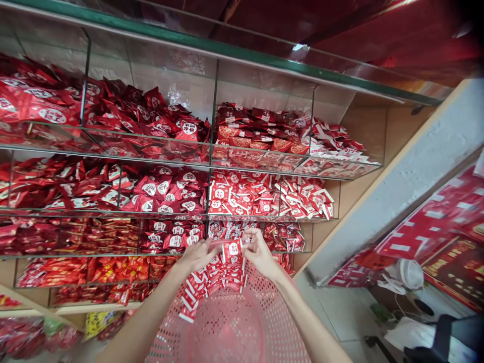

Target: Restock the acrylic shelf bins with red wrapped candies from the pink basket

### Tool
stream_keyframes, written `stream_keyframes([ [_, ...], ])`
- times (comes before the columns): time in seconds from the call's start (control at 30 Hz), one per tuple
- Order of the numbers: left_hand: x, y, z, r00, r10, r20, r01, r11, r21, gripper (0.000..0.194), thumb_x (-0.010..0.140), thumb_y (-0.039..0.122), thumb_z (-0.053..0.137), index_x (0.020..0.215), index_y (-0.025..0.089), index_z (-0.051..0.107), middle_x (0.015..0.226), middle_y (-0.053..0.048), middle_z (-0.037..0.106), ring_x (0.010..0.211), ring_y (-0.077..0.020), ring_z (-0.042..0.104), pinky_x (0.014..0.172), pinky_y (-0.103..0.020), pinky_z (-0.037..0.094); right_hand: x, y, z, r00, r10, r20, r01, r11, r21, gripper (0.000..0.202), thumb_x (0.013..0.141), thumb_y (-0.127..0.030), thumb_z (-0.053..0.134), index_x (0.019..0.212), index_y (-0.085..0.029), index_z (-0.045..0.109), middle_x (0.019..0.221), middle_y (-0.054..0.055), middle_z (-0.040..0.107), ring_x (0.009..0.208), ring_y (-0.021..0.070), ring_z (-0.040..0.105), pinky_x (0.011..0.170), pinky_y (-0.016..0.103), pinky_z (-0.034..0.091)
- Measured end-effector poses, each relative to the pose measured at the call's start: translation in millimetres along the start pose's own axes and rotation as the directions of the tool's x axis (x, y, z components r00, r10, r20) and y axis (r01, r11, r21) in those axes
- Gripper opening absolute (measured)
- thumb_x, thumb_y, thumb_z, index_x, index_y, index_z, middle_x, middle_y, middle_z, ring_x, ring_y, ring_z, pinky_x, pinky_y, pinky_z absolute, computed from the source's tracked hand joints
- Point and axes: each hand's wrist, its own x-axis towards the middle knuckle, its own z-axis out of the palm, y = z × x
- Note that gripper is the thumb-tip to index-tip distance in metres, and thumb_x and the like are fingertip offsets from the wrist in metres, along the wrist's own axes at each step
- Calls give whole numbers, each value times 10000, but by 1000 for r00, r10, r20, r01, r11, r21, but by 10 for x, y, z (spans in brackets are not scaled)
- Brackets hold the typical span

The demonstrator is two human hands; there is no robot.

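A pink perforated plastic basket [227, 335] is in front of me, tilted toward the shelves. Several small red-and-white packets [215, 277] lie against its far side. My left hand [198, 256] is closed at the far rim, its thumb and fingers seemingly around the pink edge. My right hand [259, 252] is closed, thumb and fingers pinched at the right edge of a red packet [232, 249] with a white round label. That packet stands between my two hands, just above the others. The fingertips are partly hidden.
Glass-fronted shelves [166, 132] with dividers hold many red wrapped packets in rows. A wooden side panel [350, 184] and a grey wall [381, 201] border them on the right. Tiled floor [336, 307] and a dark chair-like object [446, 338] show at lower right.
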Motion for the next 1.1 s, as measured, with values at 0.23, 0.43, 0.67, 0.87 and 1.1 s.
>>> stream_keyframes([
  [0.23,41,-43,46,1000,-5,-2,5,998,-66,725,753,679,87,1152,216,477,1093,-98,596,1012,-259,542,839,-378,396,6,64,-29,993,115,39,-120,977,174,516,660,-150,613,1065,-271,317,1051,18,494,621,45,504,619,226,408],
  [0.43,40,-60,54,1000,-14,11,15,994,-105,754,733,705,103,1216,233,438,1126,-81,587,1038,-261,527,870,-390,378,3,96,-64,978,198,63,-208,941,267,544,635,-192,663,1062,-255,333,740,-43,582,660,106,565,672,273,422],
  [0.67,-2,-17,12,1000,-23,7,23,993,-113,756,724,716,119,1224,243,432,1169,-69,561,1062,-262,509,869,-382,388,-55,125,-72,940,225,257,-263,957,124,394,674,-259,650,1006,-184,451,745,-11,617,655,95,554,648,256,407],
  [0.87,2,-1,4,999,-35,4,35,997,-74,778,733,706,105,1225,199,432,1194,-105,539,1078,-272,502,888,-381,375,-113,229,-92,800,358,481,-355,929,-103,292,674,-268,628,931,-164,538,718,-16,597,651,86,553,660,259,426],
  [1.1,-6,1,9,999,-50,12,51,997,-60,767,732,705,134,1220,198,439,1174,-98,557,1073,-275,506,877,-366,377,-274,601,6,641,622,450,-197,700,-686,339,419,-82,698,726,-176,589,666,-17,585,694,170,566,635,302,449],
])
